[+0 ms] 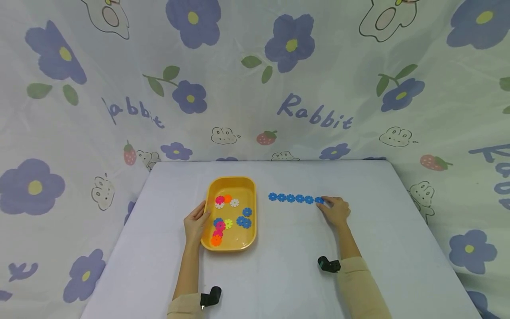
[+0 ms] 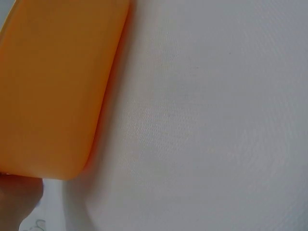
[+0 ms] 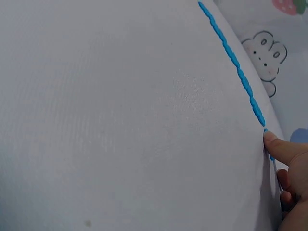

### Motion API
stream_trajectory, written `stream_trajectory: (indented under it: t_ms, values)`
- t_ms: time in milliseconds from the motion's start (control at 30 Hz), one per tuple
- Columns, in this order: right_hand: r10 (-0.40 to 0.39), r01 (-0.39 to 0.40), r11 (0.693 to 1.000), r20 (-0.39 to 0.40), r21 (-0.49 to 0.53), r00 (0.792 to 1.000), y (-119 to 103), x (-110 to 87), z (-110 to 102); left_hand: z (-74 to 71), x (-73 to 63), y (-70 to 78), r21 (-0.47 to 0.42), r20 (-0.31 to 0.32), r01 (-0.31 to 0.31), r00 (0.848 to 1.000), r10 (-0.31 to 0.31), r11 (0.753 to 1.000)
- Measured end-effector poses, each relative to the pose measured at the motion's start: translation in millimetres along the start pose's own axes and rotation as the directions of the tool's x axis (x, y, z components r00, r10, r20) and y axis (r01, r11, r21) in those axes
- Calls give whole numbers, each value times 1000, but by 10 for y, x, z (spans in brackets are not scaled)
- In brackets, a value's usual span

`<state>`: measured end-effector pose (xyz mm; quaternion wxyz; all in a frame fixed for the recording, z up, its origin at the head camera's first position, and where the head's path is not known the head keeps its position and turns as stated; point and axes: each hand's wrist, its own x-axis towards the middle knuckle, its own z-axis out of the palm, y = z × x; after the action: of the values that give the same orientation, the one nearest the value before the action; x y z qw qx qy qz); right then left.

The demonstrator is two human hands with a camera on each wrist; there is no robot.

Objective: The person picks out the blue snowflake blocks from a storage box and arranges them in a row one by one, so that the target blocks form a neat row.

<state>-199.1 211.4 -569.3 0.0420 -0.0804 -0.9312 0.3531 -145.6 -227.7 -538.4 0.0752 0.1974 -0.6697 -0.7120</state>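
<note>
My left hand (image 1: 195, 224) holds the left side of a yellow tray (image 1: 253, 230), its thumb over the rim; in the left wrist view only part of this hand (image 2: 18, 199) shows beside the tray's orange-looking wall (image 2: 57, 86). Inside the tray lie loose snowflake discs, among them a yellow disc (image 1: 228, 223), an orange disc (image 1: 216, 240) and several blue discs (image 1: 247, 212). To the right, a row of blue snowflake discs (image 1: 291, 198) lies on the table. At its right end my right hand (image 1: 337, 211) pinches a blue snowflake disc (image 1: 319, 200) between thumb and fingers.
The white table (image 1: 287, 270) runs back to a patterned cloth (image 1: 239, 88) that hangs behind it and at both sides. A black wrist camera (image 1: 211, 296) sits at the left sleeve, and another black camera (image 1: 328, 264) at the right.
</note>
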Motion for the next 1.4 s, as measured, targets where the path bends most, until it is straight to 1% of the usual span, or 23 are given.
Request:
stream_trajectory:
  t_ms: [333,700,967,1033,1067,1133,1200,1267,1333,1400]
  values:
    - [2,-2,1000,2,-14,1000,-41,-15,9,-12,-1,-11,-8,1,-5,1000,5,1000]
    - [0,-1,1000,24,6,1000,-61,-14,14,-8,-6,-6,-6,0,-6,1000,6,1000]
    - [10,-12,998,33,61,999,-58,-44,-7,-10,-2,-8,-14,6,-4,1000,4,1000]
    - [14,-15,995,12,98,1000,-52,-53,2,-11,-3,-8,-16,6,-4,1000,4,1000]
    - [17,-15,991,-11,131,1000,-52,-58,8,-11,-3,-9,-18,6,-5,1000,5,1000]
    - [14,4,976,-80,220,997,-55,-70,26,-10,-4,-9,-21,9,-7,1000,7,1000]
    - [5,48,944,-159,325,987,-78,-85,52,-9,-5,-9,-23,11,-5,1000,5,1000]
    - [-13,103,904,-216,414,976,-148,-112,72,-8,-5,-7,-22,11,-3,1000,4,1000]
    - [-54,165,865,-240,475,969,-253,-140,94,-8,-4,-6,-16,12,-3,1000,3,1000]
    - [-92,193,826,-211,529,973,-445,-192,69,-7,-4,-3,-12,9,-2,1000,2,1000]
